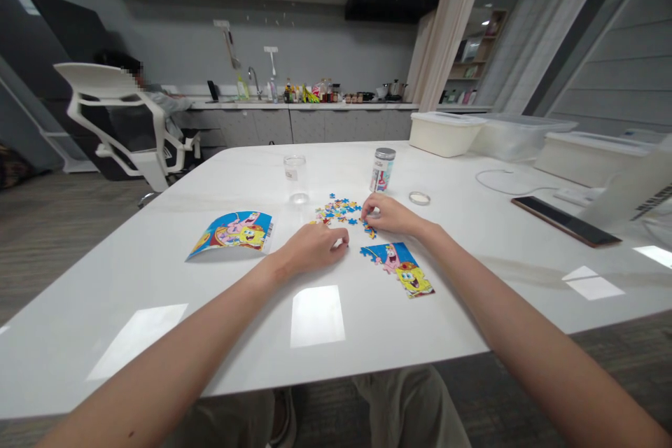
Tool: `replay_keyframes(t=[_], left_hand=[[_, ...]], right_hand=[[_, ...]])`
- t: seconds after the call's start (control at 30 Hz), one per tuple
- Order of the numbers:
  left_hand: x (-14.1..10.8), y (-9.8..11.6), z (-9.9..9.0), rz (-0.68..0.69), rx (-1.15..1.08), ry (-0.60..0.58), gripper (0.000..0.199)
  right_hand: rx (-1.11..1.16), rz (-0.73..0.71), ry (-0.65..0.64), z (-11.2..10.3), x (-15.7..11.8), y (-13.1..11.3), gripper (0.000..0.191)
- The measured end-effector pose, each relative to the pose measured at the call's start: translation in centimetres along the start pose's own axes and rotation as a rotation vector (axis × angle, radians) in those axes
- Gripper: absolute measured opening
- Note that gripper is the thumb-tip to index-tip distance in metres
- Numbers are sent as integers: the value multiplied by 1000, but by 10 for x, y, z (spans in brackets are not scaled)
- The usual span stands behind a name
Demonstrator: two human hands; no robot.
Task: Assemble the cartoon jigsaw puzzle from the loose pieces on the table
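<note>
My left hand (316, 248) rests on the table with its fingers curled in; whatever they may hold is hidden. My right hand (388, 214) is pinched at the right edge of a pile of loose puzzle pieces (339, 210), its fingertips on a piece there. Just below the right hand lies a partly joined jigsaw puzzle (407, 269) with a pink starfish and a yellow sponge character on blue. To the left of my left hand, a curved picture sheet (236, 231) bears similar characters.
Behind the pieces stand a clear plastic jar (297, 182) and a printed canister (383, 169) with a grey lid. A round lid (419, 198) lies to the right. Farther right are a dark phone-like slab (565, 220), a cable and storage boxes (446, 134). Someone sits beyond a white chair (113, 94).
</note>
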State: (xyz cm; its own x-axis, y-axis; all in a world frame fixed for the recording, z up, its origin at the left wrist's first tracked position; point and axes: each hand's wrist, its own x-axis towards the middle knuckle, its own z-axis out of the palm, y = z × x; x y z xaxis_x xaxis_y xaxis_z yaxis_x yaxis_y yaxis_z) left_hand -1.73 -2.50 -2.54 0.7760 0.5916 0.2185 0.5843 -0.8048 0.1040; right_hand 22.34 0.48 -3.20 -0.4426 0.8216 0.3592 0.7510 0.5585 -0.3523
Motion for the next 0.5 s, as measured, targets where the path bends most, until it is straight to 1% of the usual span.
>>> replay_keyframes(t=[0.2, 0.43, 0.5], left_hand=[[-1, 1, -2, 23, -2, -2, 24], [-3, 6, -6, 150, -3, -49, 29], [-1, 6, -5, 128, 44, -59, 30]], right_hand=[[47, 71, -25, 1, 1, 1, 14], [87, 156, -38, 3, -1, 6, 22], [84, 172, -36, 2, -2, 6, 22]])
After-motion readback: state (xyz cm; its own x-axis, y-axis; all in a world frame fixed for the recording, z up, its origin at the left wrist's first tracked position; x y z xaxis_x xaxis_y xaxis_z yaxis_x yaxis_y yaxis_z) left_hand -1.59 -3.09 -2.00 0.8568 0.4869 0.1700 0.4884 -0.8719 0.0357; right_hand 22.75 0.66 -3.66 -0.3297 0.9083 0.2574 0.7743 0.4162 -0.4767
